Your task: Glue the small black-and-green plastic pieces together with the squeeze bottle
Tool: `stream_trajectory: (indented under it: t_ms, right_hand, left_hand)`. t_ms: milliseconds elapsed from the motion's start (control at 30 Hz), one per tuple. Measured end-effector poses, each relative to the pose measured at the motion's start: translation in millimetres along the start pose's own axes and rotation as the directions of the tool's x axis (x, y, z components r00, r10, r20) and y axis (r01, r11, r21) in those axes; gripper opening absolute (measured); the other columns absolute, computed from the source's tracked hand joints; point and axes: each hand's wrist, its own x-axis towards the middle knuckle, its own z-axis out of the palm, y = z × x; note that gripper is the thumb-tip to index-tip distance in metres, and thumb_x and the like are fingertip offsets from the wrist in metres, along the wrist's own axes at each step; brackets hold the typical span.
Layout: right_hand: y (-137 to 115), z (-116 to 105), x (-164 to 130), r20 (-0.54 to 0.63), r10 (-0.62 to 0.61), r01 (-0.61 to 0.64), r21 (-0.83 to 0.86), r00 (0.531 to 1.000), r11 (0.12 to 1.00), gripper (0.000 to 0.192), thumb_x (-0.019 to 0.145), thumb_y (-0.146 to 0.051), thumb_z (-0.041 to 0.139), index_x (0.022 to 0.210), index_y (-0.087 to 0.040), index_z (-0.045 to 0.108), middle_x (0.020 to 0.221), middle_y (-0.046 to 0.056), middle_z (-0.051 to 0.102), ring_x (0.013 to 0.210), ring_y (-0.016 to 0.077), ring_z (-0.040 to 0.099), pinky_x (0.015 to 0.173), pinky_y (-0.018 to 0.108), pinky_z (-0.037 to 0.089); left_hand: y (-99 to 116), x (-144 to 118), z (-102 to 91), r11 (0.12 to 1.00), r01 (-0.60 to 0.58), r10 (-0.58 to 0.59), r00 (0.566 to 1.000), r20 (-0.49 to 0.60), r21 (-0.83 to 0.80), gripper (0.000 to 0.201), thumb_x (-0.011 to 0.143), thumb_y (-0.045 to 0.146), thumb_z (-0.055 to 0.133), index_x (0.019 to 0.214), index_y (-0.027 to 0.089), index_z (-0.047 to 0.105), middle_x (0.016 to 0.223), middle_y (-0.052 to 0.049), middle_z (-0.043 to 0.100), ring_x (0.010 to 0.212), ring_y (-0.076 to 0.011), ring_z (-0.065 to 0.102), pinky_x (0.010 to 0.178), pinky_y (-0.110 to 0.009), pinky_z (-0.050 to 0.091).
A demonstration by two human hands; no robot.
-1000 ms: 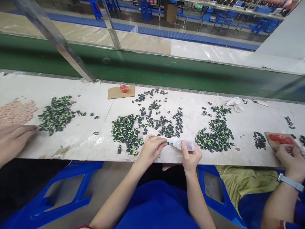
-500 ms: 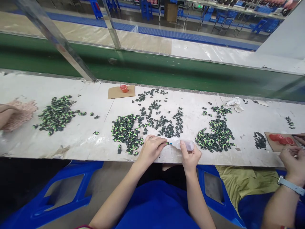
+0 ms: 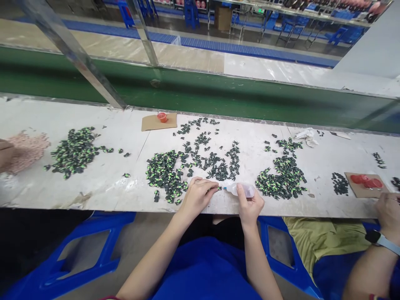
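Observation:
Between the fingertips of my left hand [image 3: 200,193] is a small dark piece [image 3: 219,188] with a bit of green, mostly hidden by the fingers. My right hand [image 3: 251,204] is wrapped round a translucent squeeze bottle [image 3: 245,190] lying nearly level. Its blue-tipped nozzle [image 3: 225,188] points left, right beside the small piece; whether they touch I cannot tell. Left of my left hand lies a heap of dark green and yellow-green pieces [image 3: 164,173]. Beyond my hands are scattered dark forked pieces [image 3: 218,166]. Another green-and-dark heap [image 3: 283,179] lies right of the bottle.
A red cup [image 3: 162,117] stands on cardboard [image 3: 150,123] at the back. Farther left are another green heap [image 3: 75,152] and pink pieces [image 3: 29,150] by a person's hand. At right, a co-worker's hand [image 3: 389,212] is near red cups [image 3: 373,183]. A metal post [image 3: 84,62] rises behind.
My hands, the bottle and the small piece stay almost in place. The co-worker's hand on the right has moved right, away from the red cups. The hand at far left has shifted slightly.

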Motion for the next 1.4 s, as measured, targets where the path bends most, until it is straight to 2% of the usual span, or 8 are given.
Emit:
stream_trajectory:
  t_ms: [533, 700, 833, 1000, 1200, 1300, 1367, 1400]
  right_hand:
    - [4, 0, 1, 0.034, 0.052, -0.054, 0.052, 0.998, 0.997, 0.033, 0.075, -0.043, 0.066, 0.061, -0.014, 0.062, 0.051, -0.002, 0.056, 0.05, 0.0123, 0.049, 0.051, 0.024, 0.04]
    - [7, -2, 2, -0.123, 0.158, -0.126, 0.228, 0.98, 0.965, 0.033, 0.072, -0.046, 0.067, 0.065, -0.014, 0.061, 0.055, -0.001, 0.058, 0.049, 0.0131, 0.051, 0.05, 0.025, 0.042]
    - [8, -6, 9, -0.22, 0.198, -0.114, 0.342, 0.955, 0.933, 0.033, 0.071, -0.043, 0.069, 0.084, -0.013, 0.061, 0.072, 0.003, 0.066, 0.059, 0.0156, 0.06, 0.059, 0.029, 0.049]
    - [8, -8, 29, -0.149, 0.127, -0.088, 0.242, 0.981, 0.966, 0.042, 0.058, -0.035, 0.077, 0.087, -0.017, 0.053, 0.091, 0.01, 0.069, 0.088, 0.0227, 0.066, 0.082, 0.039, 0.051]
    - [16, 1, 43, -0.014, 0.191, -0.186, 0.181, 0.981, 0.966, 0.059, 0.058, -0.036, 0.077, 0.107, -0.016, 0.05, 0.1, 0.014, 0.069, 0.092, 0.0231, 0.066, 0.09, 0.044, 0.048]
    - [14, -2, 35, -0.075, 0.083, -0.077, 0.077, 0.994, 0.994, 0.07, 0.061, -0.039, 0.077, 0.12, -0.015, 0.046, 0.111, 0.017, 0.065, 0.097, 0.0246, 0.064, 0.087, 0.042, 0.05]
    - [10, -5, 24, -0.21, -0.095, 0.082, -0.069, 0.973, 0.994, 0.066, 0.064, -0.037, 0.078, 0.119, -0.015, 0.05, 0.112, 0.017, 0.064, 0.098, 0.0254, 0.062, 0.083, 0.041, 0.051]
    - [7, -6, 18, -0.256, -0.203, 0.168, -0.152, 0.945, 0.974, 0.055, 0.067, -0.034, 0.077, 0.113, -0.015, 0.055, 0.106, 0.015, 0.065, 0.096, 0.0248, 0.062, 0.081, 0.04, 0.051]
  left_hand:
    - [-2, -1, 2.5, 1.0, 0.014, -0.015, 1.0, -0.022, -0.011, 0.006, 0.086, 0.023, 0.062, 0.086, 0.023, 0.067, 0.086, -0.001, 0.076, 0.077, -0.0165, 0.07, 0.084, -0.035, 0.041]
    - [-3, -1, 3.0, 0.999, 0.051, -0.05, 0.998, 0.029, -0.02, 0.006, 0.086, 0.022, 0.061, 0.087, 0.023, 0.067, 0.087, -0.001, 0.075, 0.079, -0.0173, 0.069, 0.086, -0.036, 0.04]
    - [-1, -1, 0.3, 0.999, 0.044, -0.043, 0.996, 0.078, -0.019, 0.008, 0.086, 0.021, 0.061, 0.092, 0.022, 0.066, 0.088, -0.001, 0.075, 0.082, -0.0177, 0.068, 0.087, -0.037, 0.042]
    - [1, -1, 0.2, 1.0, -0.025, 0.024, 1.0, 0.018, 0.006, 0.011, 0.083, 0.019, 0.063, 0.093, 0.022, 0.066, 0.095, -0.005, 0.072, 0.096, -0.0224, 0.062, 0.085, -0.039, 0.046]
    - [2, 0, 6.6, 0.999, -0.038, 0.039, 0.999, -0.006, 0.022, 0.009, 0.082, 0.015, 0.062, 0.087, 0.021, 0.067, 0.104, -0.008, 0.065, 0.105, -0.026, 0.052, 0.088, -0.044, 0.048]
    - [4, -1, 7.2, 0.999, -0.028, 0.028, 1.0, -0.007, 0.027, 0.01, 0.082, 0.012, 0.061, 0.083, 0.02, 0.067, 0.106, -0.009, 0.062, 0.107, -0.0266, 0.05, 0.088, -0.045, 0.047]
    - [4, -1, 6.0, 1.0, -0.022, 0.022, 1.0, -0.017, 0.016, 0.011, 0.082, 0.01, 0.06, 0.082, 0.02, 0.065, 0.107, -0.009, 0.062, 0.107, -0.0264, 0.05, 0.087, -0.044, 0.047]
    - [5, -2, 4.9, 1.0, -0.019, 0.019, 0.999, -0.027, 0.007, 0.012, 0.083, 0.01, 0.059, 0.083, 0.02, 0.065, 0.107, -0.009, 0.062, 0.106, -0.026, 0.05, 0.087, -0.043, 0.047]
